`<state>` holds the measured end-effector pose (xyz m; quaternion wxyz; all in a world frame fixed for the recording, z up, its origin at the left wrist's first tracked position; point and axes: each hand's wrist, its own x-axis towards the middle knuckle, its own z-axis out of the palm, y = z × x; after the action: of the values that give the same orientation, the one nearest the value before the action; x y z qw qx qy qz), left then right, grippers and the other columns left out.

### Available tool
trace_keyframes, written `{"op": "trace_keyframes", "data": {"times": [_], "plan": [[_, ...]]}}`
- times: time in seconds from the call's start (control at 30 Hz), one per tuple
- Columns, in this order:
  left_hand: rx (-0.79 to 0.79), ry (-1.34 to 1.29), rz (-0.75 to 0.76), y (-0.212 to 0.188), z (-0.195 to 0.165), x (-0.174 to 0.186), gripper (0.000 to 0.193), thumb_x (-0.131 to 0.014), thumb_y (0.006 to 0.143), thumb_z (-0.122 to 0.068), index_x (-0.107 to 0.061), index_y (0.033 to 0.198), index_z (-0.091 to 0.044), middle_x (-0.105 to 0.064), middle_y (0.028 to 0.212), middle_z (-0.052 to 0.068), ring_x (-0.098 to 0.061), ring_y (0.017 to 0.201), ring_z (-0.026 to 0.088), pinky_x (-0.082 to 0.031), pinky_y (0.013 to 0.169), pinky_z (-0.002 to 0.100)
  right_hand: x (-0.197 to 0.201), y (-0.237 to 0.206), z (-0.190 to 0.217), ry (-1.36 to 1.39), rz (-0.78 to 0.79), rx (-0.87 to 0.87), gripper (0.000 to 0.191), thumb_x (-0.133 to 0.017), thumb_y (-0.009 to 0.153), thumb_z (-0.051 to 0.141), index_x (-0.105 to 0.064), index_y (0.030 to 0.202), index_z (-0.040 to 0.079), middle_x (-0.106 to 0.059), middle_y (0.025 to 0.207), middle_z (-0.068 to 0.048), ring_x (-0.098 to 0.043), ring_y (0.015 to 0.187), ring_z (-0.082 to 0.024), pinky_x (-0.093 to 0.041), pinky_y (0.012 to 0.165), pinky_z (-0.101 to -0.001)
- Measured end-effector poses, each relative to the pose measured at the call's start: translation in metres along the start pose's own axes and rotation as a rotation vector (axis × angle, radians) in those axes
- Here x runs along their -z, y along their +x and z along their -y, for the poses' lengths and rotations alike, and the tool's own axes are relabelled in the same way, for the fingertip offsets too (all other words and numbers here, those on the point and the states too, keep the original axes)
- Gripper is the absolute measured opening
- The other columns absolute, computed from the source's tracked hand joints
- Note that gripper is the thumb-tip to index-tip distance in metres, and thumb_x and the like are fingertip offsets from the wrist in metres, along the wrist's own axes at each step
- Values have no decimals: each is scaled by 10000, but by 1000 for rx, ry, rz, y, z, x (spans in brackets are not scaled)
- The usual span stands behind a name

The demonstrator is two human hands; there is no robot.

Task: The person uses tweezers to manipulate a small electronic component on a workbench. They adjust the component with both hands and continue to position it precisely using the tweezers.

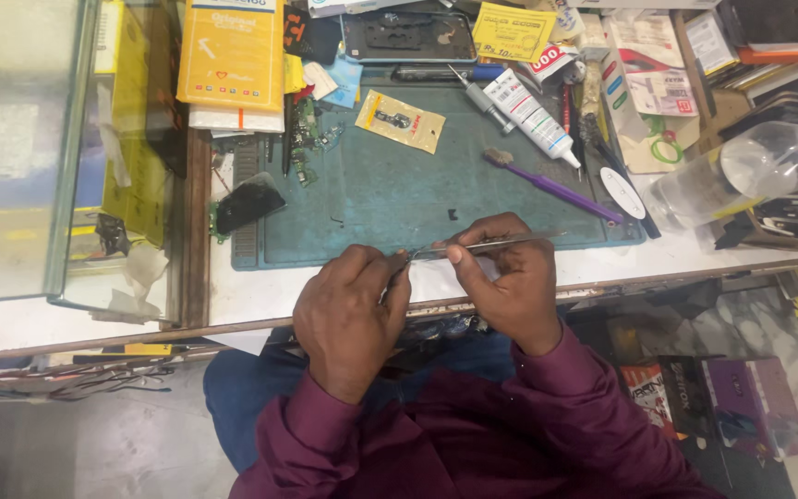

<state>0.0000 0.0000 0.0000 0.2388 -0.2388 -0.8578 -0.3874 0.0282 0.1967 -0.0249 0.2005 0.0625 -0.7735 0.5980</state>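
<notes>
Whatever sits between the two hands is too small to make out; the curled fingers hide it. The right hand (505,277) pinches a pair of thin, shiny metal tweezers (482,246), whose tips point left, toward the left hand (351,310). The left hand is closed into a loose fist, its fingertips pressed together at the tweezer tips; I cannot tell what it holds. Both hands hover over the near edge of the white counter (260,291), just in front of the worn teal rubber work mat (380,199).

On the mat lie a purple plastic toothbrush with frayed grey bristles (551,188), a white tube with a narrow nozzle (533,117), and a small yellow packet holding a dark part (400,121). A black wedge-shaped piece (247,202) rests at the mat's left edge, its make unclear. A clear plastic bottle (741,174) lies on its side to the right. At the left a glass case (20,148) stands, its contents blurred by reflections. The top clutter of yellow cards and packets is cut off by the frame. Maroon sleeves (473,434) cover both forearms.
</notes>
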Motion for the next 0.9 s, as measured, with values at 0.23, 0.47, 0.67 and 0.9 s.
{"op": "trace_keyframes", "data": {"times": [0.23,0.47,0.67,0.9], "plan": [[-9,-13,6,1,3,0,90,-798,848,-134,-757,910,-84,-653,859,33,-662,757,234,-504,658,370,-3,2,4,-126,11,94,58,-712,976,6,-677,1006,-30,-713,1027,-110,-729,968,-174,-569,866,-273],[-14,5,17,1,4,-1,87,-801,858,-154,-755,891,-89,-658,859,28,-659,744,233,-501,650,372,-4,4,5,-105,64,62,93,-698,989,59,-626,1013,3,-714,989,-58,-731,938,-130,-588,832,-265],[-20,-19,4,2,2,0,91,-778,851,-138,-756,918,-81,-656,867,39,-661,761,248,-502,662,374,8,17,1,119,189,-130,95,-656,1020,23,-568,1049,2,-700,971,-118,-727,984,-174,-561,891,-295],[2,-6,11,1,1,0,78,-793,865,-138,-746,885,-79,-657,862,42,-662,757,247,-502,660,376,3,13,1,246,88,-78,131,-631,1044,37,-508,1089,31,-724,996,-127,-746,1029,-197,-603,948,-329]]}}
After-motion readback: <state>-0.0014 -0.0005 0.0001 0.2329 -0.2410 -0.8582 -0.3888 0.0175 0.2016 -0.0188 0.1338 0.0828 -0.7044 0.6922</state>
